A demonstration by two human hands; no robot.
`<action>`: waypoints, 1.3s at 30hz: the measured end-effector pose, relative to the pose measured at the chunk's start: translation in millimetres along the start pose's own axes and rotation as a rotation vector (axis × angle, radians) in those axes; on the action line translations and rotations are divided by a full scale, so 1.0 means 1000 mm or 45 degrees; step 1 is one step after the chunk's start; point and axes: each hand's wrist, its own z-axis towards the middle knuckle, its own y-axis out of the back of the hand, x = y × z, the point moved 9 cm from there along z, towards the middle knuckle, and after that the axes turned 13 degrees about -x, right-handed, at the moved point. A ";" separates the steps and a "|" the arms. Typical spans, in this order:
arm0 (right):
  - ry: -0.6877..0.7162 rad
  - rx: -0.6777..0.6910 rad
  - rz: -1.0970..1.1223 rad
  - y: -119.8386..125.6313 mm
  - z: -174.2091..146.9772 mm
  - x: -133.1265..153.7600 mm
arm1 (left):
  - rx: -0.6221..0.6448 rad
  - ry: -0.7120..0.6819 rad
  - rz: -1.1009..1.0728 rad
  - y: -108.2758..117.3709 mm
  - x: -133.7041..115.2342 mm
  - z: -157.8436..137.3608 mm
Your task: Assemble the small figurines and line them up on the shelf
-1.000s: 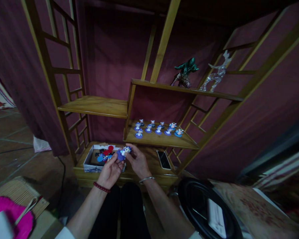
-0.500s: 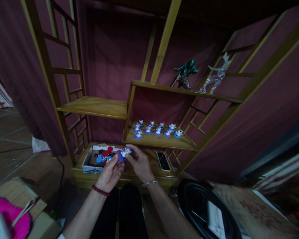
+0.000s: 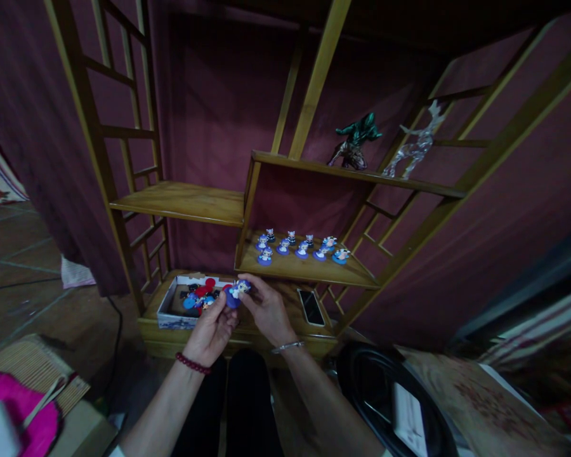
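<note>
A small purple-and-white figurine (image 3: 238, 291) on a round purple base is held between my two hands, in front of the low shelf. My left hand (image 3: 214, 331) pinches its base, while the fingers of my right hand (image 3: 268, 311) close around its head end. Just left of them, an open box (image 3: 177, 322) holds a jumble of figurines with red, blue and black parts. Similar purple-based figurines (image 3: 302, 250) stand in rows on the middle shelf (image 3: 290, 270), with small dark ones behind and blue-based ones at the right.
A phone (image 3: 311, 307) lies on the lower board, right of my hands. Higher up stand a green-and-bronze statue (image 3: 356, 141) and a clear deer ornament (image 3: 413, 146). An upper left shelf (image 3: 181, 202) juts out. A black round object (image 3: 394, 400) is at lower right.
The view has shifted very slightly. Both hands still hold the figurine in nearly the same place, and the shelved figurines have not moved.
</note>
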 end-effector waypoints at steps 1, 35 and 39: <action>0.010 0.003 -0.004 0.000 0.000 0.001 | -0.003 0.001 -0.006 0.000 0.000 0.000; 0.387 0.351 -0.179 -0.019 0.001 0.042 | 0.208 0.120 -0.192 -0.009 -0.002 -0.016; 0.408 0.386 -0.209 -0.019 0.002 0.048 | 0.197 0.135 -0.204 -0.008 0.000 -0.015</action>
